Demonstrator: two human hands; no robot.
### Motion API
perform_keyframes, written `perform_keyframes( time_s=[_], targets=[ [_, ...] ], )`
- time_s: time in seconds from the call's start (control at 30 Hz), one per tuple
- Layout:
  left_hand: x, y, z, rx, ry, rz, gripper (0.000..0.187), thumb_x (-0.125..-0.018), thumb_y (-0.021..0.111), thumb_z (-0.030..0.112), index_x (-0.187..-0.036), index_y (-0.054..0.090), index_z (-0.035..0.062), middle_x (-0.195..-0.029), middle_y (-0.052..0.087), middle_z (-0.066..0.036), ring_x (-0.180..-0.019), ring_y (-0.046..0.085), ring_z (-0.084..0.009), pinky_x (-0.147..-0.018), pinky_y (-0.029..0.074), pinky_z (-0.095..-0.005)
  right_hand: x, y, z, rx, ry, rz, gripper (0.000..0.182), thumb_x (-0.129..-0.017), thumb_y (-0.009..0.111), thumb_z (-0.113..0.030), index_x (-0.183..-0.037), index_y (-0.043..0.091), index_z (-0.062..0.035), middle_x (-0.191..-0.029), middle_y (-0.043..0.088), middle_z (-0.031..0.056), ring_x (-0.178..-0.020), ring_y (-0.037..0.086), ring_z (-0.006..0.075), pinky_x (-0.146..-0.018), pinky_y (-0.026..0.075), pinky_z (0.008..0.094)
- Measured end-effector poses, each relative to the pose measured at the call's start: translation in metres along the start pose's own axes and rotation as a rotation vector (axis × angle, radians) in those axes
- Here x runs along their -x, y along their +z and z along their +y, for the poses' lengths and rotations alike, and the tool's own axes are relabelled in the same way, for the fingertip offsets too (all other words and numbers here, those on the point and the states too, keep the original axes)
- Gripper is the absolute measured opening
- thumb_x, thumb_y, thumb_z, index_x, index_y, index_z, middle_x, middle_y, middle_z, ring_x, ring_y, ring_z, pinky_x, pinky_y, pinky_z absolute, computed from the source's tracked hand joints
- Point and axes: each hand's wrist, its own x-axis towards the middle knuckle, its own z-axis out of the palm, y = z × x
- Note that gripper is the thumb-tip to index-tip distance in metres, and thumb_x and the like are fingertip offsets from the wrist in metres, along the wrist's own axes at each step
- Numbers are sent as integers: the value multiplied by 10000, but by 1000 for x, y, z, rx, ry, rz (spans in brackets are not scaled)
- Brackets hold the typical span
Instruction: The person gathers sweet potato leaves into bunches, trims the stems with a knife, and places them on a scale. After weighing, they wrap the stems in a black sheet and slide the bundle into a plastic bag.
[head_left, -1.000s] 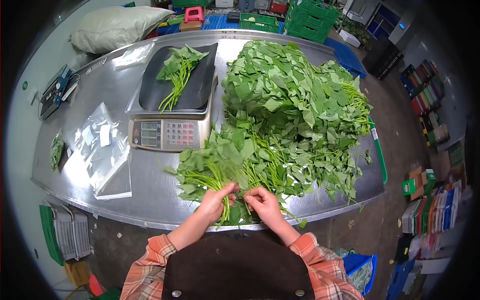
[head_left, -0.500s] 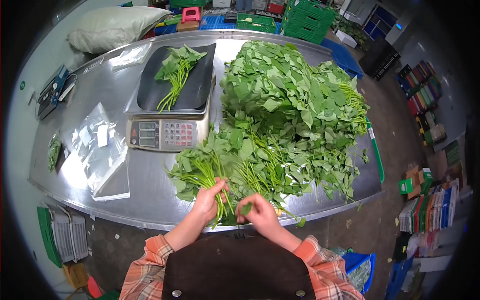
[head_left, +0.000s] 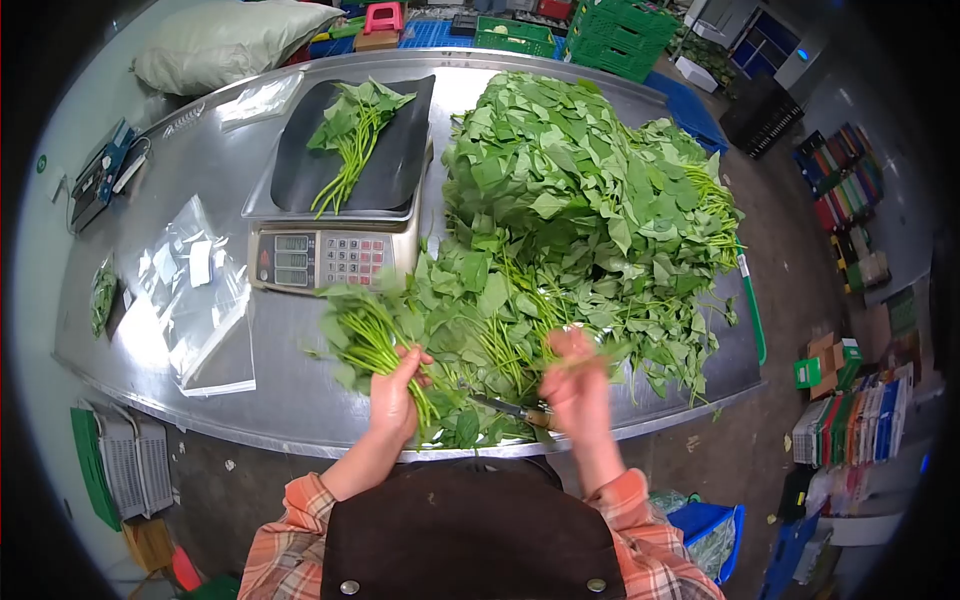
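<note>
A bunch of leafy green stems (head_left: 372,340) is gripped in my left hand (head_left: 396,390), leaves pointing away from me and cut ends hanging toward the table edge. My right hand (head_left: 578,390), blurred by motion, is closed with a streak of green stem (head_left: 605,358) across its fingers. Right beside that hand lies a knife (head_left: 520,409) with a wooden handle, on loose leaves (head_left: 468,428) at the front edge. Between and beyond the hands spread more loose stems (head_left: 505,340), running up to a tall heap of leafy greens (head_left: 560,170).
A scale (head_left: 335,250) with a dark tray carries another small bunch (head_left: 355,140). Clear plastic bags (head_left: 205,310) lie at left on the metal table (head_left: 300,400). Green crates (head_left: 620,40) are stacked behind, and a blue container (head_left: 712,530) stands on the floor at right.
My left hand has shifted left with its bunch. The right hand has swung away to the right and forward, with green in its fingers, uncovering the knife.
</note>
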Motion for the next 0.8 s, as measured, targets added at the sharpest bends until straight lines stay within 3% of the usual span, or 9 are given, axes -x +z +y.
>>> perform_keyframes(
  time_s=[0.07, 0.13, 0.17, 0.27, 0.33, 0.4, 0.47, 0.57, 0.8],
  targets=[
    [1, 3, 3, 54, -8, -76, 205, -868, 572, 153, -1034, 526, 42, -730, 506, -17, -686, 491, -132, -637, 435, -282, -17, -15, -21, 68, -121, 160, 332, -877, 578, -319, -1061, 549, -44, -919, 593, 90, -684, 577, 136, -595, 477, 265],
    [6, 12, 15, 158, -165, -194, 247, -870, 574, 185, -1064, 511, 47, -687, 445, 12, -672, 461, -126, -652, 412, -278, -21, -25, 4, 1116, -34, 32, 369, -791, 670, -323, -990, 576, -28, -956, 584, 102, -699, 587, 161, -607, 478, 286],
    [1, 7, 12, 233, -310, -293, 246, -876, 567, 197, -1067, 497, 59, -639, 364, 22, -606, 409, -121, -578, 367, -266, -18, -23, 25, 1433, -217, -2, 359, -737, 709, -300, -935, 592, -25, -932, 585, 125, -712, 596, 232, -630, 482, 331],
    [-1, 0, 1, 245, -440, -313, 218, -879, 563, 190, -1047, 500, 68, -625, 357, 23, -554, 357, -114, -518, 305, -256, -24, -22, 54, 1871, -116, -195, 250, -763, 665, -206, -941, 600, -43, -876, 592, 153, -709, 603, 333, -679, 489, 370],
    [-2, -2, 3, 283, -393, -289, 213, -881, 561, 190, -1039, 502, 60, -625, 367, 19, -544, 370, -115, -506, 311, -259, -34, -36, 50, 1437, -184, -43, 177, -791, 628, -162, -900, 593, -28, -775, 608, 114, -641, 598, 272, -609, 487, 347],
    [1, -7, 3, 321, -355, -254, 209, -883, 559, 190, -1031, 505, 53, -625, 378, 15, -534, 384, -116, -494, 316, -263, -36, -12, -13, 411, 383, 51, 116, -836, 600, -123, -892, 558, -30, -692, 590, 41, -494, 498, 107, -384, 383, 244],
    [-1, -7, 7, 323, -293, -274, 222, -879, 562, 189, -1032, 503, 40, -636, 414, -3, -532, 391, -121, -494, 326, -264, -26, -11, -43, -97, 267, -47, 128, -852, 595, -125, -926, 531, -43, -686, 585, 60, -461, 473, 97, -364, 366, 207],
    [0, 3, 12, 296, -252, -286, 238, -855, 597, 170, -1014, 523, 10, -700, 539, -55, -557, 446, -133, -513, 373, -278, -31, -21, -27, 291, 282, 41, 121, -870, 579, -130, -917, 503, -48, -693, 582, 74, -458, 476, 106, -367, 384, 213],
    [21, 36, 10, -52, -131, -297, 215, -833, 641, 145, -960, 565, -10, -810, 614, -98, -654, 546, -124, -571, 447, -264, -4, 11, 22, 118, 435, -227, 125, -878, 573, -119, -898, 465, -58, -697, 605, 122, -457, 523, 150, -392, 416, 247]
  ],
)
